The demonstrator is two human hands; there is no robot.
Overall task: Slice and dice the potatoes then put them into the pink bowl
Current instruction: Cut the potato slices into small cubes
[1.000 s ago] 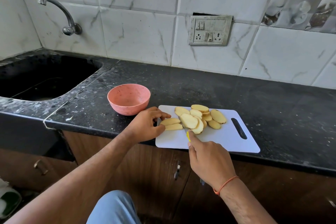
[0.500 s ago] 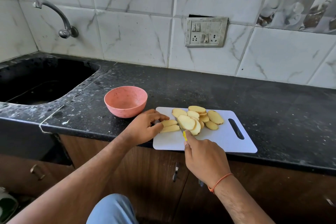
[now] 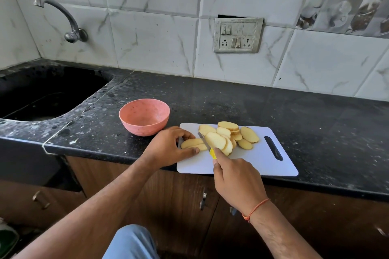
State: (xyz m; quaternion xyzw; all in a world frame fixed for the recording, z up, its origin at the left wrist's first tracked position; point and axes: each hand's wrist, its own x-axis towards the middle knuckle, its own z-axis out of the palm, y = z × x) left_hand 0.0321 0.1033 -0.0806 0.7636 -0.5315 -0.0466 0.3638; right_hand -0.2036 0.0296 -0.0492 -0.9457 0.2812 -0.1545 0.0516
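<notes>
The left hand (image 3: 168, 147) is pinning two pale potato slices (image 3: 193, 144) on the white plastic cutting board (image 3: 255, 159). The right hand (image 3: 236, 183) is gripping the yellow-handled knife (image 3: 207, 147), whose blade has advanced onto them, seemingly starting dicing; the round pink bowl (image 3: 144, 116), far-left, is sitting empty

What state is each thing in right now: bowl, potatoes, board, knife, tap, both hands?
pink bowl: upright on the counter, empty
potato slices: sliced, undiced, piled on the board
cutting board: flat, at the counter's front edge
knife: blade between the held slices and the pile
left hand: holds two stacked slices
right hand: grips the knife's yellow handle
tap: no water visible
</notes>
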